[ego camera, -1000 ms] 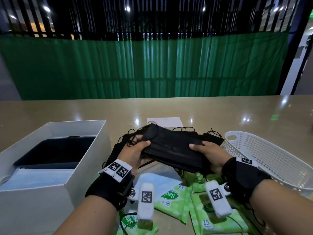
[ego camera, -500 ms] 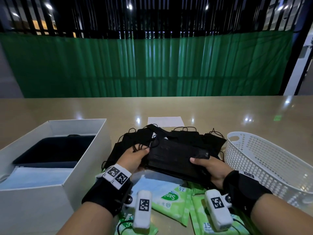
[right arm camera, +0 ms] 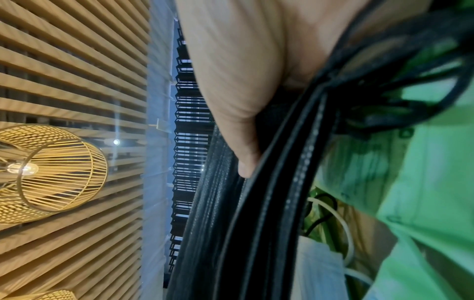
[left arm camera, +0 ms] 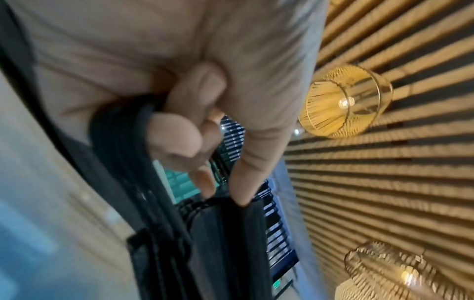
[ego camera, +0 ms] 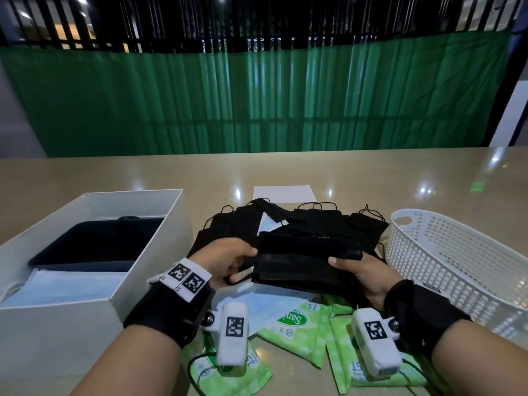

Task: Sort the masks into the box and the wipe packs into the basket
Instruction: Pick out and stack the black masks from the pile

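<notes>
While the stack of black masks (ego camera: 305, 262) is held just above the table (ego camera: 371, 178), with the left hand (ego camera: 225, 260) curled round its left end and ear loops and the right hand (ego camera: 361, 274) pinching its right end, keep both grips firm and carry the stack level toward the box (ego camera: 137, 247) left of the left fingers, since loose loops may snag the mask pile (ego camera: 285, 221) beyond them. Compared with a second ago, the stack sits lower and flatter, nearer the wipe packs (ego camera: 297, 327) beneath the fingers; the basket (ego camera: 445, 252) right of the right fingers holds nothing visible.
</notes>
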Tool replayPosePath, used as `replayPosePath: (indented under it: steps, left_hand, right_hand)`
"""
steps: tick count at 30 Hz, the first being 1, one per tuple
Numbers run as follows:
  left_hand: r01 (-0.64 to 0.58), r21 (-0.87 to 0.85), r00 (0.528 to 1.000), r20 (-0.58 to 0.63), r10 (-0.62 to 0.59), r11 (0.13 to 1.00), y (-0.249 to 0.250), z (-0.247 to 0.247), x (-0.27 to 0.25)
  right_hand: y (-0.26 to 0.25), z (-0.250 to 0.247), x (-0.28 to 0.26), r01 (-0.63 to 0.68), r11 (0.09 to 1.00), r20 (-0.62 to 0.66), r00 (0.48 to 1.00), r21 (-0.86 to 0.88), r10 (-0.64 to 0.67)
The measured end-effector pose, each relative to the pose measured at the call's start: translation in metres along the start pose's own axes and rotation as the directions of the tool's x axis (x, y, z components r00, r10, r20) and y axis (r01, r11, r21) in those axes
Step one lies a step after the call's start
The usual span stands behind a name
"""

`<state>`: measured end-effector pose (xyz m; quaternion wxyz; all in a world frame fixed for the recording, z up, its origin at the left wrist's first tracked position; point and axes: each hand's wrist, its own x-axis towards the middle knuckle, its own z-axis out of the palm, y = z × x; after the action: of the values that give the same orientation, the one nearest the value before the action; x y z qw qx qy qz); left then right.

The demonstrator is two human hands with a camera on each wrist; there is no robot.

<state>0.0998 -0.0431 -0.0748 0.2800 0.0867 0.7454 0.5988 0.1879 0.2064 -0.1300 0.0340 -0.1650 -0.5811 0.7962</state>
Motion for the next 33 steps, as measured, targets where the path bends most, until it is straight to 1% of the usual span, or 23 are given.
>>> replayPosePath:
  steps: [2,3,4,5,7,8,9,10,11,12,14,16,18,20,23,25,28,30,33]
  left_hand:
    - [0.048,0.21,0.996,0.064,-0.063,0.977,-0.004,0.001,0.0]
    - [0.049,0.256,0.993,0.088,-0.074,0.965,-0.004,0.002,0.0]
    - [0.035,0.258,0.993,0.104,-0.063,0.965,-0.004,0.003,-0.002]
    - [-0.002,0.214,0.992,0.12,-0.024,0.977,-0.002,0.004,-0.004]
    - [-0.117,0.0,0.984,0.133,0.116,0.993,0.005,0.006,-0.009]
    - [-0.166,-0.119,0.977,0.113,0.18,0.979,0.009,0.006,-0.012]
    - [-0.195,-0.202,0.972,0.09,0.217,0.96,0.014,0.005,-0.015]
    - [-0.208,-0.235,0.97,0.076,0.231,0.95,0.019,0.004,-0.017]
    - [-0.212,-0.218,0.97,0.069,0.232,0.953,0.022,0.003,-0.018]
    - [-0.214,-0.166,0.972,0.063,0.227,0.963,0.026,0.002,-0.02]
    - [-0.219,-0.013,0.975,0.028,0.22,0.976,0.032,0.001,-0.023]
    - [-0.227,0.084,0.973,-0.033,0.23,0.97,0.039,-0.002,-0.026]
    - [-0.24,0.12,0.962,-0.103,0.253,0.963,0.047,-0.01,-0.027]
    - [-0.242,0.122,0.956,-0.139,0.258,0.963,0.057,-0.019,-0.031]
    - [-0.248,0.108,0.959,-0.113,0.26,0.963,0.071,-0.031,-0.037]
    - [-0.279,0.041,0.954,-0.101,0.282,0.959,0.079,-0.036,-0.042]
    - [-0.327,-0.089,0.938,-0.15,0.312,0.941,0.094,-0.049,-0.049]
    - [-0.352,-0.143,0.925,-0.205,0.321,0.925,0.105,-0.066,-0.054]
    - [-0.367,-0.196,0.904,-0.306,0.299,0.909,0.121,-0.104,-0.064]
  right_hand:
    - [0.0,0.0,0.0,0.004,1.0,-0.008,1.0,0.01,-0.004]
    - [0.0,0.0,0.0,0.004,1.0,-0.01,1.0,0.014,-0.004]
    - [0.0,0.001,-0.001,0.004,1.0,-0.013,1.0,0.02,-0.003]
    - [0.0,0.001,-0.001,0.004,1.0,-0.018,1.0,0.022,-0.004]
    - [-0.001,0.002,-0.002,-0.001,1.0,-0.018,1.0,0.03,0.001]
    - [-0.002,0.003,-0.003,-0.007,0.999,-0.005,1.0,0.039,0.007]
    - [-0.003,0.003,-0.003,-0.012,0.999,0.006,1.0,0.047,0.012]
    - [-0.003,0.004,-0.003,-0.014,0.998,0.012,1.0,0.058,0.014]
    - [-0.004,0.006,-0.004,-0.008,0.998,0.006,1.0,0.066,0.008]
    - [-0.005,0.007,-0.005,0.004,0.997,-0.005,1.0,0.078,-0.003]
    - [-0.01,0.009,-0.007,0.036,0.996,-0.017,0.999,0.083,-0.034]
    - [-0.02,0.008,-0.009,0.075,0.995,-0.044,0.996,0.062,-0.072]
    - [-0.037,0.001,-0.008,0.124,0.989,-0.075,0.99,0.085,-0.118]
    - [-0.057,-0.004,-0.009,0.173,0.977,-0.079,0.983,0.128,-0.164]
    - [-0.086,-0.006,-0.013,0.234,0.949,-0.082,0.972,0.213,-0.222]
    - [-0.1,-0.002,-0.015,0.261,0.914,-0.048,0.965,0.312,-0.259]
    - [-0.112,0.015,-0.017,0.27,0.879,0.028,0.952,0.393,-0.305]
    - [-0.117,0.031,-0.017,0.275,0.901,0.065,0.948,0.335,-0.313]
    - [-0.12,0.06,-0.014,0.264,0.959,0.083,0.959,0.098,-0.273]
